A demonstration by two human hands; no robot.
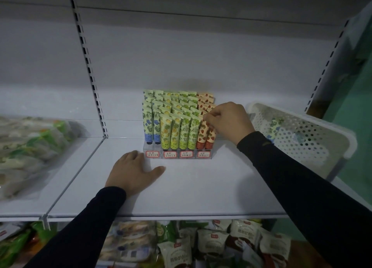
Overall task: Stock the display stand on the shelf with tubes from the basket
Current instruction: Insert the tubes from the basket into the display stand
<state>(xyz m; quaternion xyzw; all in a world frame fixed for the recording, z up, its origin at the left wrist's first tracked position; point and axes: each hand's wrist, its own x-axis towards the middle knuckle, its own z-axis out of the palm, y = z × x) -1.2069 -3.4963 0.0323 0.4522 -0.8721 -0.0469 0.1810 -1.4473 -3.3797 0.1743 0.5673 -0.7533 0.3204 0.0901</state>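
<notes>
A clear display stand (177,154) sits on the white shelf (181,187), holding upright tubes in eight columns: two blue (148,127), two yellow (165,133), two green (184,133), two red (201,139). Four red-bordered labels (152,153) front it. The right hand (227,123) pinches the top of a front red tube with curled fingers. The left hand (133,170) lies flat and open on the shelf, touching the stand's left corner. The white perforated basket (302,139) at right holds one blue tube (274,127).

display stand (177,154): clear, tiered, on shelf | tubes (175,133): upright, colour-sorted | basket (314,131): white, perforated, tilted
</notes>
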